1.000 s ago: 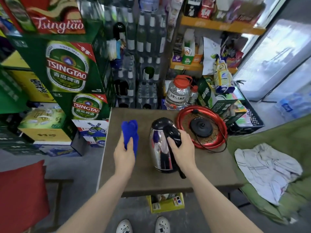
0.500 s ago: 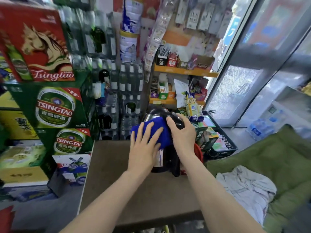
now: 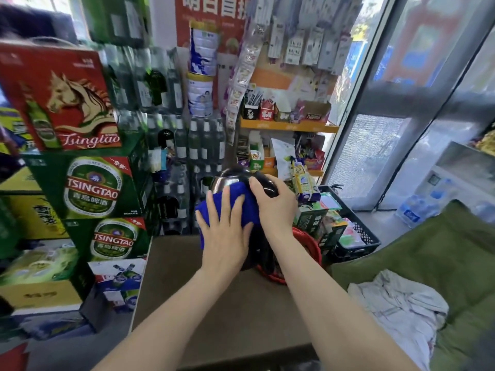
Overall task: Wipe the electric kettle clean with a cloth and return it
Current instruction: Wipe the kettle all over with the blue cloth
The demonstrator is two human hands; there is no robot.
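Note:
The steel electric kettle [image 3: 223, 179] with a black lid and handle is held up above the brown table [image 3: 187, 290]. My right hand [image 3: 273, 204] grips its black handle near the top. My left hand [image 3: 226, 231] presses a blue cloth [image 3: 242, 199] flat against the kettle's side, fingers spread. Most of the kettle's body is hidden behind the cloth and hands. The red tray [image 3: 310, 245] that held the kettle's base peeks out behind my right wrist; the base itself is hidden.
Stacked Tsingtao beer cartons [image 3: 93, 188] stand left of the table, bottle crates behind it. A black basket of goods [image 3: 356, 236] sits to the right rear. A green cushion [image 3: 442, 263] with a white rag [image 3: 396, 303] lies at right.
The kettle rose off the table from beside the red tray. My left hand brought the blue cloth onto its side and slid a little lower. The camera tilted up.

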